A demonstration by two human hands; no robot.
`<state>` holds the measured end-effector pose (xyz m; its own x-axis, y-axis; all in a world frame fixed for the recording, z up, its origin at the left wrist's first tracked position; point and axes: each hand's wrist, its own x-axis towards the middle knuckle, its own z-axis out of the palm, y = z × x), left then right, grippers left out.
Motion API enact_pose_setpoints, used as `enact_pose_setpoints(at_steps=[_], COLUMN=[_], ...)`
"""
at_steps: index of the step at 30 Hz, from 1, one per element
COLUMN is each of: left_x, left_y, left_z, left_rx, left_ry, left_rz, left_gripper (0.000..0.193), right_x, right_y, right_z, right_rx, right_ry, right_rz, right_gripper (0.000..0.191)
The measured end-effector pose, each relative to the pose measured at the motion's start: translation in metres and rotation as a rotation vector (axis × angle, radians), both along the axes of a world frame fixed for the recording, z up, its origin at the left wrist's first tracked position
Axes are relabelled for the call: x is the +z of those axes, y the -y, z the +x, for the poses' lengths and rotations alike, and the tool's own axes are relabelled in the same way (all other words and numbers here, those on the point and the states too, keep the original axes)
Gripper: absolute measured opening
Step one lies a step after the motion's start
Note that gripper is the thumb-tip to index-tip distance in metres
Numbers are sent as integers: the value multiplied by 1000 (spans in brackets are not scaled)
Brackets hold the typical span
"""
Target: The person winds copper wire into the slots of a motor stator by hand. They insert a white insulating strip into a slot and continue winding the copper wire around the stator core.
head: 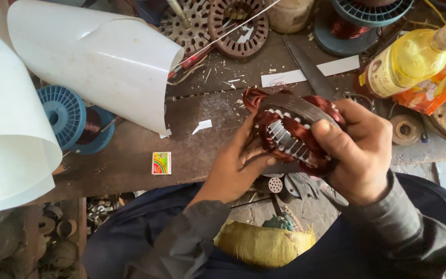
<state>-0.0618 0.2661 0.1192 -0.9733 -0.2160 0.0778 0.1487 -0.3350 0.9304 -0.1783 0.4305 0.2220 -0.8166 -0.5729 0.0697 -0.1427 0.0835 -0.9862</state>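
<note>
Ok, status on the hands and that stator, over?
Left hand and right hand both gripping the stator, held above the bench. Copper windings in its slots. Nothing blocking it.

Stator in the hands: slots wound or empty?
Wound. The stator has copper coils bulging out at both ends and white insulation strips lining the inner slots. The left hand and right hand grip it above the workbench.

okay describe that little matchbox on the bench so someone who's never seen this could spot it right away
Start at the big white sheet curling over the left of the brown bench. Below its lower corner, left of the left hand, lies the matchbox flat near the bench's front edge. It is the only small, brightly multicoloured rectangle there; the scraps nearby are plain white.
</note>
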Motion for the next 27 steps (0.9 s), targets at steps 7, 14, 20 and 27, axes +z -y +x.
enact_pose_setpoints(at_steps=[7,14,20,27], left_x=[1,-22,-14,10], left_y=[1,-4,-11,-15], left_z=[1,-5,-4,-2], left_rx=[52,183,171,385], left_ry=[134,90,171,281], left_rz=[95,126,119,-335], left_gripper=[87,87,89,51], right_x=[-5,-11,-12,-5], right_y=[-2,-1,-1,2], right_z=[4,3,0,11], right_rx=[59,49,13,66], right_ry=[41,2,-148,-316], right_rz=[43,48,141,245], right_gripper=[46,46,44,44])
